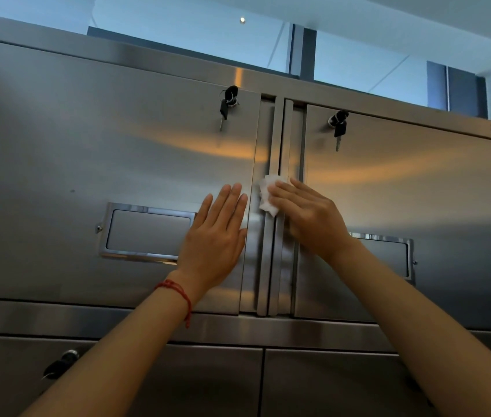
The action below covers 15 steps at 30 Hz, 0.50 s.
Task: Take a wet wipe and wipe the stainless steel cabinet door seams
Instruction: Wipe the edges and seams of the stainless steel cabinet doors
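Above the steel cabinets, a white ceiling (388,13) carries one small round lamp (242,20); dark pillars (302,52) stand behind.

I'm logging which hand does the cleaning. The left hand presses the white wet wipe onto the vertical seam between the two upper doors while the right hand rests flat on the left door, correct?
Not quite: the hands are swapped. In the head view the right hand presses the wet wipe onto the seam, while the left hand rests flat on the left door.
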Tool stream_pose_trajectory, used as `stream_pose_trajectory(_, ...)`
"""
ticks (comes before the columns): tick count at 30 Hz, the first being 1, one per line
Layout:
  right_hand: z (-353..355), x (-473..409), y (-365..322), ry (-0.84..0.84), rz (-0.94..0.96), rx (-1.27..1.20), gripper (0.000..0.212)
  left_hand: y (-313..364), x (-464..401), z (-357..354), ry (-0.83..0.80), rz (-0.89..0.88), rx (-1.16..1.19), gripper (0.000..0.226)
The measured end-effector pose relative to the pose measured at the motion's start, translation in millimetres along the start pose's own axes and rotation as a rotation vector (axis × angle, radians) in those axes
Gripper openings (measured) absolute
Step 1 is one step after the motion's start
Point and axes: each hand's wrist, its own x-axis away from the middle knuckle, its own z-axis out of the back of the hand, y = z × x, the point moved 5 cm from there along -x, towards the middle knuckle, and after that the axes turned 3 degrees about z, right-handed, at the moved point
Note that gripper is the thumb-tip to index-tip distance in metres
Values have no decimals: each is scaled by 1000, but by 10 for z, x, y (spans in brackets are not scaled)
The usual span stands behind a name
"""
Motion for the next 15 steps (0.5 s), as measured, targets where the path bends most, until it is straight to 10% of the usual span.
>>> stream_pose_trajectory(15,17,-78,59,13,32,44,37,12,-3,24,-4,4,2,54)
